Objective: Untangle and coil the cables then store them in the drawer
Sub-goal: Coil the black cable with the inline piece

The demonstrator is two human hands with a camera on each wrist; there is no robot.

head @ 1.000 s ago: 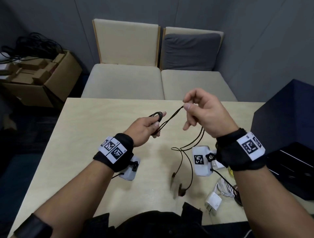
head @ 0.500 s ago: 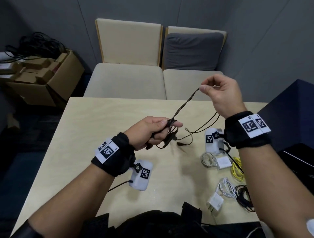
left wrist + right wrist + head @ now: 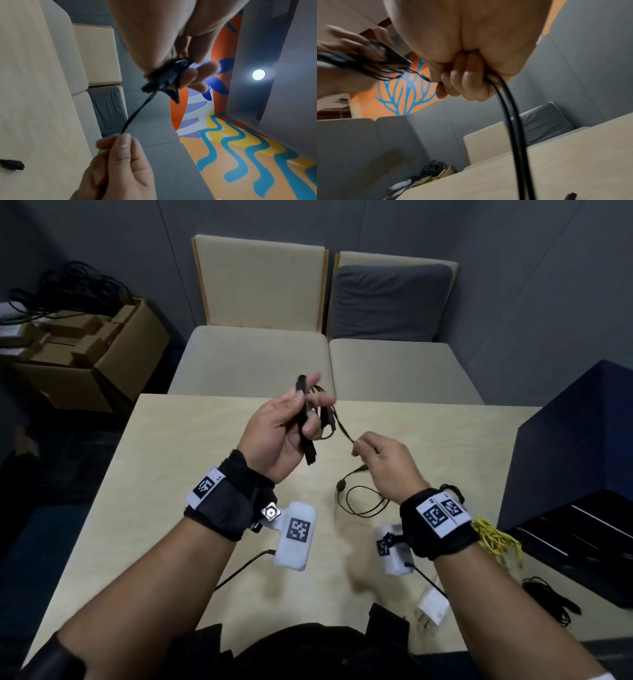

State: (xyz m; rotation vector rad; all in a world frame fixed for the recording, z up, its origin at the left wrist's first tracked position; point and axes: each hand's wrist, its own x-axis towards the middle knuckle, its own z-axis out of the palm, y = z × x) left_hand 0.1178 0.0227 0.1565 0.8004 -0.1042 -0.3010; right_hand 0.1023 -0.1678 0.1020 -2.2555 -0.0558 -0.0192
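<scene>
A thin black cable [image 3: 342, 426] runs between both hands above the wooden table [image 3: 171, 474]. My left hand [image 3: 291, 419] is raised palm-up and grips a small coil of this cable [image 3: 168, 75] between thumb and fingers. My right hand [image 3: 373, 453] pinches the cable [image 3: 426, 79] a short way along, lower and to the right. The cable's loose tail [image 3: 363, 501] hangs under the right hand and loops onto the table, ending in small plugs. The strands [image 3: 510, 121] drop close past the right wrist camera.
At the table's right edge lie a yellow cable [image 3: 496, 539], a white charger with its cable [image 3: 433, 607] and a black cable bundle [image 3: 551, 601]. A dark blue cabinet [image 3: 575, 446] stands at the right. Two chairs [image 3: 260, 302] are behind the table; a cardboard box [image 3: 85, 350] sits left.
My left hand has risen and turned palm-up with the coil. My right hand has come down from high at the right to just beside the left, shortening the stretched cable.
</scene>
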